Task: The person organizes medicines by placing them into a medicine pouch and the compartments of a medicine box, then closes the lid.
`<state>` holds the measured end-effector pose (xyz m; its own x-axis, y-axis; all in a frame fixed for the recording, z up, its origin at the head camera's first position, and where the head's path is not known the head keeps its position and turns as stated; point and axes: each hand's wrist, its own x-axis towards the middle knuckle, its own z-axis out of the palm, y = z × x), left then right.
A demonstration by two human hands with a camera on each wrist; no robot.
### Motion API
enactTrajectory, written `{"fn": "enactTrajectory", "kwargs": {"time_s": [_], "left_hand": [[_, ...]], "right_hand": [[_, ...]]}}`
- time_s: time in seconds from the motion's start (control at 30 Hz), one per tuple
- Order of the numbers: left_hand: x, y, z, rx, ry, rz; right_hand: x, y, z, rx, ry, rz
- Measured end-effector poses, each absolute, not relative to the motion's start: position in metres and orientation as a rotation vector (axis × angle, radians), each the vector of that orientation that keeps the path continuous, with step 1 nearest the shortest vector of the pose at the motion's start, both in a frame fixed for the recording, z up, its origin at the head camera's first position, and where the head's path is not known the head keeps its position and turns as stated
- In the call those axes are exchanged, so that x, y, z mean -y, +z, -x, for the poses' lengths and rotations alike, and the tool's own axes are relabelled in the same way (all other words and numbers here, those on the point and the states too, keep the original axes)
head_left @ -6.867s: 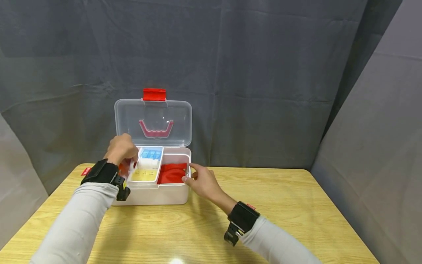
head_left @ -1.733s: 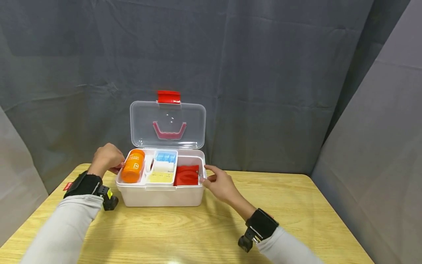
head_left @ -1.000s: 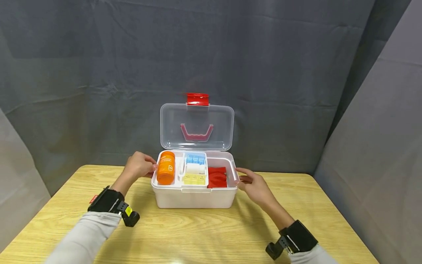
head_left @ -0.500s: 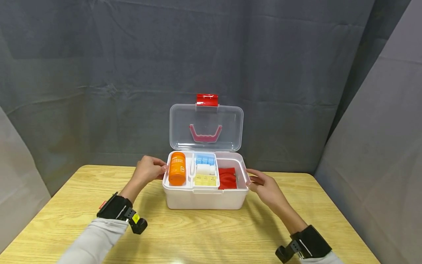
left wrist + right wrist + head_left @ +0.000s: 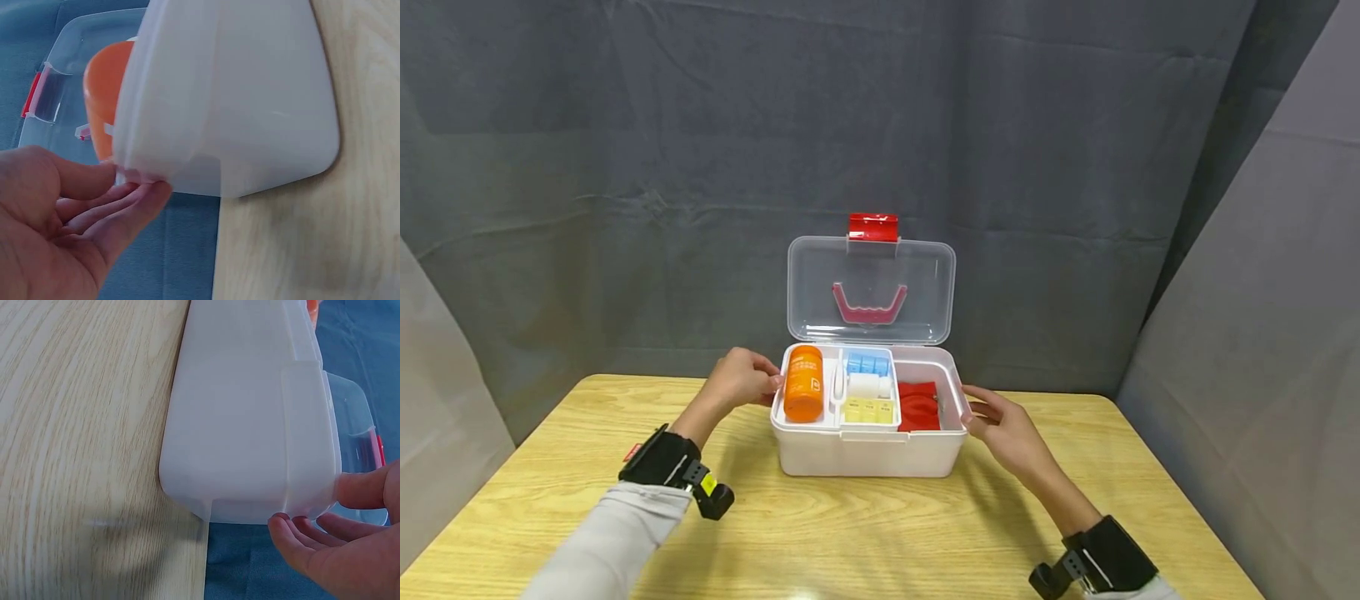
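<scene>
A white plastic storage box [image 5: 865,457] stands on the wooden table with its clear lid [image 5: 816,275] raised at the back. My left hand [image 5: 741,381] pinches the rim at its left end, thumb and fingertips on the edge in the left wrist view. At the opposite end my right hand [image 5: 1013,432] holds the rim between thumb and fingers. Inside, an orange bottle [image 5: 803,385] lies on the left. Beside it, a white tray holds a blue compartmented case [image 5: 867,364], a white cylindrical item [image 5: 865,386] and a yellow compartmented case [image 5: 868,411]. A red pouch [image 5: 919,408] lies at the right.
The wooden table [image 5: 880,533] extends in front of the box and to both sides. A dark grey curtain [image 5: 1037,167] hangs close behind the table. Lighter grey cloth [image 5: 1247,317] rises on the right side. The lid has a pink-red handle [image 5: 870,315] and a red latch [image 5: 873,227].
My left hand came out of the box to its left rim. The box slid right between both hands, then stopped; little has moved in the last half second.
</scene>
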<state>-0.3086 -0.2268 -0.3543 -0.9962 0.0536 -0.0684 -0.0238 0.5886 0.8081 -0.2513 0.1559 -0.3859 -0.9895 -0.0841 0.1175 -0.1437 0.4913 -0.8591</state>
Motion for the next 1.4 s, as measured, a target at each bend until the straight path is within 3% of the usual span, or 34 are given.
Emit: {"fn": "enactTrajectory", "kwargs": {"time_s": [1.4], "left_hand": [[0.238,-0.328,0.3,-2.494,1.232,-0.076]], "right_hand": [[-0.15,-0.383,0.217,2.666,1.468,-0.31]]}}
